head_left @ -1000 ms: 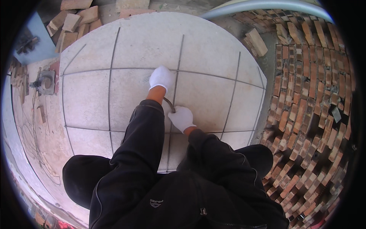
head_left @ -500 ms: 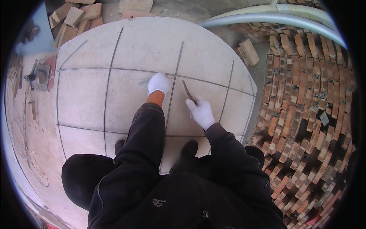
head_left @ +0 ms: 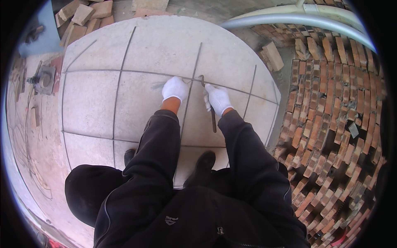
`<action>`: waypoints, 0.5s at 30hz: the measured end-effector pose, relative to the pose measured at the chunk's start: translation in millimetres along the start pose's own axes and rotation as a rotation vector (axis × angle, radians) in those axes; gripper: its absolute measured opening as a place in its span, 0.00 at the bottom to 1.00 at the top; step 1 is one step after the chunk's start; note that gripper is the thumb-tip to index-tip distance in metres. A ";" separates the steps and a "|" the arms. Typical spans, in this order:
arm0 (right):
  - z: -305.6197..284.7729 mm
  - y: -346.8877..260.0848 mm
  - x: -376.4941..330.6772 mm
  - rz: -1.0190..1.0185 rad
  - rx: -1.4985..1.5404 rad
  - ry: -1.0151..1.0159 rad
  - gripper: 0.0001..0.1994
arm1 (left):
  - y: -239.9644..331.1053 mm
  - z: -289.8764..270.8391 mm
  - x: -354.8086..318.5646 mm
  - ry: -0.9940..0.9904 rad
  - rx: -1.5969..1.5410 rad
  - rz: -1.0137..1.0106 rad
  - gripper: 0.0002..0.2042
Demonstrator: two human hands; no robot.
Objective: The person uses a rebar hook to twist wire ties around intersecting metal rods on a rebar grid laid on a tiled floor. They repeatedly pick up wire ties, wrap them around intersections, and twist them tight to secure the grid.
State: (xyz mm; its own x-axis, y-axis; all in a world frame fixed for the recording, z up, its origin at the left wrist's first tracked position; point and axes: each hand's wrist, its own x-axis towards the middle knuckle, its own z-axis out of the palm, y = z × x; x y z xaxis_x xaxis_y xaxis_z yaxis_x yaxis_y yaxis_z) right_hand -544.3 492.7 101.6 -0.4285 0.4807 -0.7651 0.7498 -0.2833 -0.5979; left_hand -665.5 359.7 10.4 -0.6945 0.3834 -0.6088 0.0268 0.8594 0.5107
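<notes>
Both my hands wear white gloves. My left hand (head_left: 174, 89) is closed beside a crossing of the thin steel bars (head_left: 155, 75). A blurred bundle of thin grey tie wires (head_left: 157, 85) pokes out from its left side. To the right of that crossing, my right hand (head_left: 219, 98) grips a dark metal tying hook (head_left: 214, 120). Its curved tip points away from me, close to the crossing, and its straight end hangs back toward me. The bars form a grid on a pale, round-edged slab (head_left: 149, 101). Whether the hook touches wire I cannot tell.
My dark boots (head_left: 202, 163) stand on the slab among the bars. Rows of stacked red bricks (head_left: 326, 111) fill the right side. Loose bricks (head_left: 84, 16) lie at the far left, and grey pipes (head_left: 297, 20) cross at the far right. Thin wires (head_left: 29, 153) trail at left.
My right hand has moved forward toward the crossing. The hook has turned in it, so the curved tip now sits by the bars. My left hand has stayed nearly in place.
</notes>
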 end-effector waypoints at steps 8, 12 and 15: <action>-4.5 5.0 -7.3 0.022 0.045 -0.050 0.20 | 5.2 -3.8 -2.9 -0.007 -0.018 -0.012 0.16; -4.4 6.1 -15.6 0.033 0.109 -0.084 0.20 | -4.6 3.3 -0.7 0.029 -0.061 0.055 0.16; 0.9 5.7 -20.9 0.040 0.145 -0.107 0.20 | -11.6 6.7 7.5 0.063 -0.132 0.102 0.16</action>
State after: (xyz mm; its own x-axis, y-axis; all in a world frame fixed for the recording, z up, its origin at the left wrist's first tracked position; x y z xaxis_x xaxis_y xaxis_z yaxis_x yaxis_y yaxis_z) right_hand -531.5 480.2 114.0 -0.4571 0.3777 -0.8052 0.6902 -0.4203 -0.5890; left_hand -666.2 354.8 -4.1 -0.7370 0.4409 -0.5123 0.0076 0.7633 0.6460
